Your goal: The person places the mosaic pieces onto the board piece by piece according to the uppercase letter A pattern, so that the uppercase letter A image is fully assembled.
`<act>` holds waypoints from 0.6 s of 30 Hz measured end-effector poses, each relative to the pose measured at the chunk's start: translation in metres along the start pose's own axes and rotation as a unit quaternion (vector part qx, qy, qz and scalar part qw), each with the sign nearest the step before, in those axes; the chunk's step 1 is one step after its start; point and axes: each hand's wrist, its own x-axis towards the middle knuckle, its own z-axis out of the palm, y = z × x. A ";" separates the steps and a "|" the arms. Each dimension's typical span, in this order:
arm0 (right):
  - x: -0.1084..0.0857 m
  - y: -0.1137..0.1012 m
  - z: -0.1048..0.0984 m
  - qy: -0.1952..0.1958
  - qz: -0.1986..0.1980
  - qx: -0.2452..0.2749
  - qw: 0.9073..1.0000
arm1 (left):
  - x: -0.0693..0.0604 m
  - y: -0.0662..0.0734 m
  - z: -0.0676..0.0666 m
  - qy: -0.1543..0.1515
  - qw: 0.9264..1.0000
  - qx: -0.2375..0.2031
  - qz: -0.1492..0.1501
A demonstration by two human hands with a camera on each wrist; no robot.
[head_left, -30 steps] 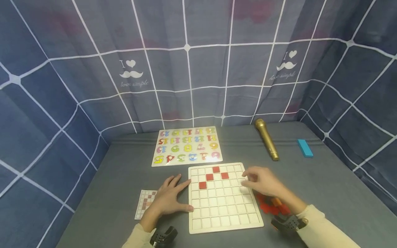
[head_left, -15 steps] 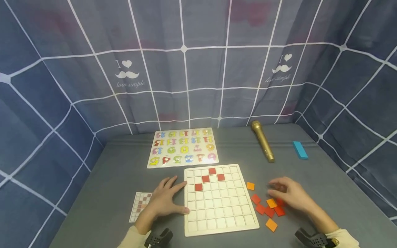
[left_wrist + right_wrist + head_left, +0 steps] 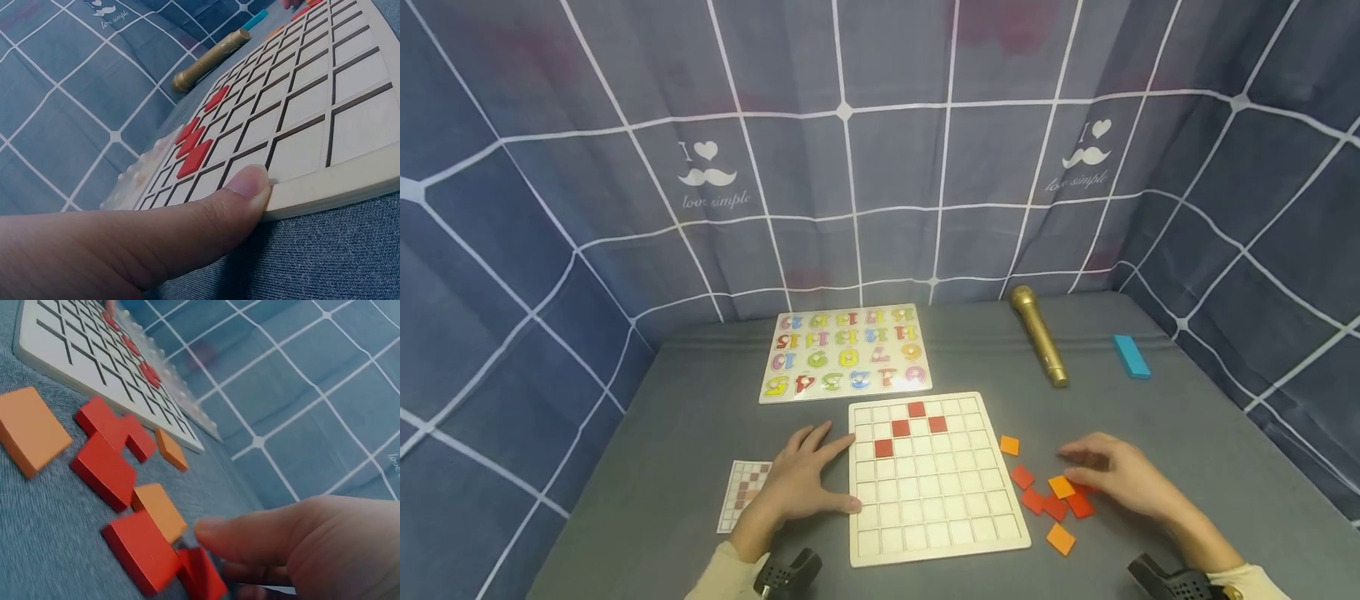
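Observation:
My left hand (image 3: 803, 479) is spread at the left edge of a white wooden grid board (image 3: 940, 508), its thumb touching the rim in the left wrist view. Several red square tiles (image 3: 883, 448) sit in the board's upper cells. To the right of the board, loose red tiles (image 3: 1056, 508) and orange tiles (image 3: 1061, 539) lie scattered, some overlapping. My right hand (image 3: 1123, 477) is at the right side of this pile, fingers bent loosely. In the right wrist view its thumb is beside a red tile (image 3: 200, 575); some fingertips are hidden there.
A small printed pattern card (image 3: 730, 500) lies left of the board, partly under my left hand. Behind the board is a number puzzle (image 3: 846, 342). A gold microphone (image 3: 1039, 337) and a blue block (image 3: 1131, 357) lie at the back right. Gridded curtains enclose the table.
My right hand has moved from the board's right edge to the right, over to the loose tiles, uncovering most of them. The left hand has stayed at the board's left edge.

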 end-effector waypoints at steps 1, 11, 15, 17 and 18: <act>-0.001 0.001 -0.002 -0.002 -0.002 0.000 1.000 | 0.001 0.000 0.000 0.002 1.000 0.000 0.000; -0.007 0.012 -0.010 -0.017 -0.064 -0.011 0.998 | 0.001 0.000 -0.002 0.005 1.000 0.005 -0.007; -0.011 0.020 -0.017 -0.045 -0.057 -0.005 0.997 | 0.001 0.000 0.001 0.003 1.000 0.001 -0.004; -0.014 0.023 -0.020 -0.058 -0.049 -0.006 0.997 | 0.001 0.000 0.001 0.004 1.000 0.001 -0.005; -0.015 0.024 -0.020 -0.064 -0.045 -0.007 0.997 | 0.001 0.000 0.001 0.004 1.000 0.002 -0.006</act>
